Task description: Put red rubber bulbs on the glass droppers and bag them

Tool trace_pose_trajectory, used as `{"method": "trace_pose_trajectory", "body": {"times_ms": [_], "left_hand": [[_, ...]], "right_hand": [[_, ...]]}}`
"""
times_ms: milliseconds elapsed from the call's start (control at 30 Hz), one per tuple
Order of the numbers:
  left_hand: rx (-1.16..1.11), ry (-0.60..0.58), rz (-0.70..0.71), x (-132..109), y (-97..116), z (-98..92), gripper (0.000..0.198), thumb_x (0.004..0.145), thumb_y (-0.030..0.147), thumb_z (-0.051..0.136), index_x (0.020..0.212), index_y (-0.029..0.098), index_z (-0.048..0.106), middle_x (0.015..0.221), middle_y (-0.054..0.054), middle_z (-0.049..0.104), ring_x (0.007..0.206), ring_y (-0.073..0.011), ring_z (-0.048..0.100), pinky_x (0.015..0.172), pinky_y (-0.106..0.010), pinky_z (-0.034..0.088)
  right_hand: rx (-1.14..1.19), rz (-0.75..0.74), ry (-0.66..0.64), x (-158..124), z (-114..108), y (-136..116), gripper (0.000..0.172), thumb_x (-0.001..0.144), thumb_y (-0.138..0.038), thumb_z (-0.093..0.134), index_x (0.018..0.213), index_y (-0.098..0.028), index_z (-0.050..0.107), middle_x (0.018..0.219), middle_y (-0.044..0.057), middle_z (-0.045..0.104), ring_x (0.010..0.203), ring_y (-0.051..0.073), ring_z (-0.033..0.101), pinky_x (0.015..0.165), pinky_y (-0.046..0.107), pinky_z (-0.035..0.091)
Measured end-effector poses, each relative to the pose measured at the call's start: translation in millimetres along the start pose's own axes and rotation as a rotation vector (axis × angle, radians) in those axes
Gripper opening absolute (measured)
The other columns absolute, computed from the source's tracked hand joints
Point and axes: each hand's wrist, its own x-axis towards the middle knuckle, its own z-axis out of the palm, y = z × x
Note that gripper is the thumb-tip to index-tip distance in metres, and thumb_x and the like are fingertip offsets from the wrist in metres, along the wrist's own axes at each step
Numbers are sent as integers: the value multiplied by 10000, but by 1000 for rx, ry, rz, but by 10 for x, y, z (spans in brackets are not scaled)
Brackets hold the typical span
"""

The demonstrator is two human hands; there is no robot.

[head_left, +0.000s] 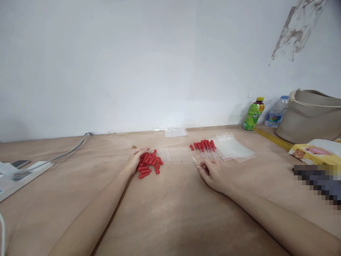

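Note:
My left hand (136, 160) rests at the left side of a pile of red rubber bulbs (149, 160), fingers stretched along its back edge and touching it. Right of the pile lies a row of clear glass tubes (174, 155), side by side. Several droppers with red bulbs (205, 145) lie together farther right, their tubes pointing toward me. Close to these, my right hand (211, 173) has its fingers curled, thumb and forefinger pinched at the near end of a glass dropper (191, 147) set a little left of the others. My palm side is partly hidden.
Clear plastic bags (234, 147) lie right of the droppers, and another bag (176, 132) near the wall. A green bottle (253, 114), a water bottle (276, 112) and a beige bucket (309, 115) stand back right. A grey cable (71, 150) crosses the left side.

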Motion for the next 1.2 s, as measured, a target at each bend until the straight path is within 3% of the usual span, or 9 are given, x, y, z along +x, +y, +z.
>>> {"method": "trace_pose_trajectory", "body": {"times_ms": [133, 233, 300, 367, 433, 633, 833, 1033, 1200], "left_hand": [[61, 11, 76, -8, 45, -80, 422, 676, 487, 556, 898, 138, 637, 834, -77, 650, 788, -227, 613, 663, -310, 481], [140, -7, 166, -66, 181, -73, 331, 639, 438, 620, 827, 169, 658, 971, -69, 615, 919, -233, 563, 789, -326, 434], [297, -93, 288, -134, 292, -11, 254, 625, 379, 654, 795, 191, 671, 1016, -58, 592, 995, -235, 510, 887, -348, 358], [643, -239, 524, -209, 376, 92, 219, 674, 359, 617, 832, 216, 664, 1017, -52, 580, 1005, -234, 483, 933, -395, 283], [921, -306, 695, -270, 408, 210, 223, 703, 376, 588, 850, 218, 646, 995, -54, 573, 974, -233, 478, 932, -426, 257], [1192, -297, 819, -299, 297, 401, 205, 753, 369, 552, 839, 200, 631, 825, -45, 576, 849, -210, 497, 865, -398, 306], [1144, -258, 855, -249, 228, 386, 203, 828, 272, 481, 727, 194, 638, 755, -33, 578, 769, -181, 509, 747, -341, 374], [754, -140, 926, -369, 355, 458, 156, 845, 254, 457, 841, 181, 595, 875, -57, 580, 817, -167, 532, 729, -304, 425], [458, -249, 703, -731, 393, 574, 160, 853, 222, 414, 903, 176, 559, 943, -76, 579, 901, -174, 542, 790, -308, 432]], "right_hand": [[-13, -1, 3, 8, -23, -23, 136, 820, -273, 388, 747, -184, 461, 564, -23, 544, 501, 110, 477, 628, 281, 331], [-9, -5, -6, 26, -76, -80, 127, 817, -260, 389, 745, -183, 460, 547, -23, 534, 492, 111, 475, 567, 261, 317], [10, -2, -28, 39, -108, -114, 120, 814, -251, 391, 745, -183, 461, 530, -27, 519, 486, 110, 472, 533, 249, 304], [24, 10, -40, 48, -130, -138, 117, 811, -245, 392, 747, -181, 465, 528, -26, 515, 489, 112, 474, 513, 244, 294], [26, 20, -46, 51, -140, -149, 117, 811, -243, 392, 750, -180, 469, 531, -25, 515, 490, 112, 473, 508, 244, 291], [17, 3, -46, 39, -136, -140, 105, 809, -232, 396, 764, -179, 474, 554, -22, 526, 508, 111, 475, 527, 248, 304], [-3, 14, -56, 40, -145, -149, 120, 812, -244, 390, 753, -180, 473, 555, -19, 522, 501, 113, 471, 516, 245, 301], [10, 23, -60, 51, -172, -169, 141, 831, -242, 356, 776, -184, 472, 595, 5, 537, 550, 136, 499, 523, 251, 340], [-4, 0, -56, 51, -199, -183, 151, 843, -227, 338, 796, -182, 474, 648, 28, 560, 583, 152, 510, 553, 271, 363]]}}
